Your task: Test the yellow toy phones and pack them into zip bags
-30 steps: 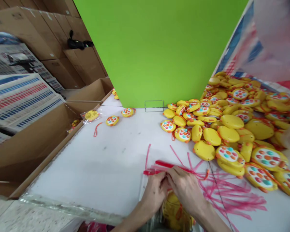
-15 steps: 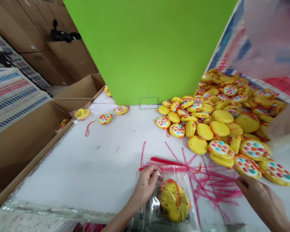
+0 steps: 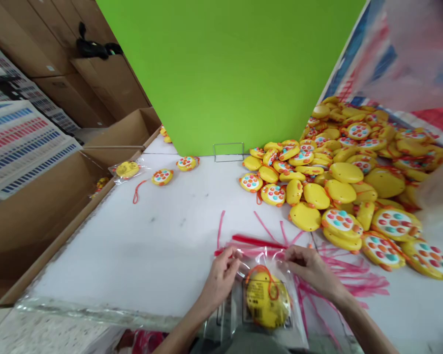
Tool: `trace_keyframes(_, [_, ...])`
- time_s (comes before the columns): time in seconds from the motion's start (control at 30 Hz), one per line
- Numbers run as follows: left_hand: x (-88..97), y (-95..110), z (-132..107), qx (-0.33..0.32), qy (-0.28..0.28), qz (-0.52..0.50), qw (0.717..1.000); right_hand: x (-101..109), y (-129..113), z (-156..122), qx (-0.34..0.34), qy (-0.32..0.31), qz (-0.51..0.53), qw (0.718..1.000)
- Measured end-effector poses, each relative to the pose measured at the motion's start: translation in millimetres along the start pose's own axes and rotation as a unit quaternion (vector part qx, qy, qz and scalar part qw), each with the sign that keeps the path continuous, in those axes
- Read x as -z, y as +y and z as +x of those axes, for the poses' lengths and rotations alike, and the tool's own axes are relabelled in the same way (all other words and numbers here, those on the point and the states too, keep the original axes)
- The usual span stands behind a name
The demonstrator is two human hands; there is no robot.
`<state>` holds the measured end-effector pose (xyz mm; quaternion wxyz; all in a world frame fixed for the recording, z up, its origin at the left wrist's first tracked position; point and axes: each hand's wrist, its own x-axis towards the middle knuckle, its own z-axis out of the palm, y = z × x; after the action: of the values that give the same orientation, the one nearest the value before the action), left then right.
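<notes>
A clear plastic bag [image 3: 229, 314] lies at the front edge of the table, printed with dark lettering. Inside it rests a yellow oval toy [image 3: 268, 305] with an orange cord loop, its plain side up. My left hand [image 3: 221, 275] pinches the bag's upper left corner between thumb and fingers. At the upper right corner, my right hand [image 3: 310, 270] grips the bag's edge in the same way. Pink plastic strips [image 3: 365, 275] are scattered beneath and to the right of the bag.
A large heap of yellow toys [image 3: 339, 189] with coloured dots covers the table's right side. A green board [image 3: 229, 73] stands at the back, with a thin wire frame [image 3: 229, 152] by its base. On the left, an open cardboard box [image 3: 40, 231] borders the table, near a bagged toy [image 3: 127, 169].
My right hand has moved left from the pink strips to the bag's upper right corner and taken hold of it. My left hand keeps its hold on the other corner.
</notes>
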<state>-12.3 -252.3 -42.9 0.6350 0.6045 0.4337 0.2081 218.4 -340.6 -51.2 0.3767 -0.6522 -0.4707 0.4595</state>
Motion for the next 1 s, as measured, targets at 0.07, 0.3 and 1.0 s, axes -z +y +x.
trace_keyframes(0.07, [6.9,-2,1,0.020,0.012,-0.041,0.999,6,8,-5,-0.005,0.029,0.004,1.000])
trace_keyframes(0.3, [7.0,5,8,0.011,0.025,-0.102,0.994,15,13,-11,-0.029,0.065,-0.004,0.997])
trace_keyframes(1.0, [-23.5,9,38,0.009,-0.020,0.041,0.999,-5,20,-15,-0.026,0.158,0.070,0.985])
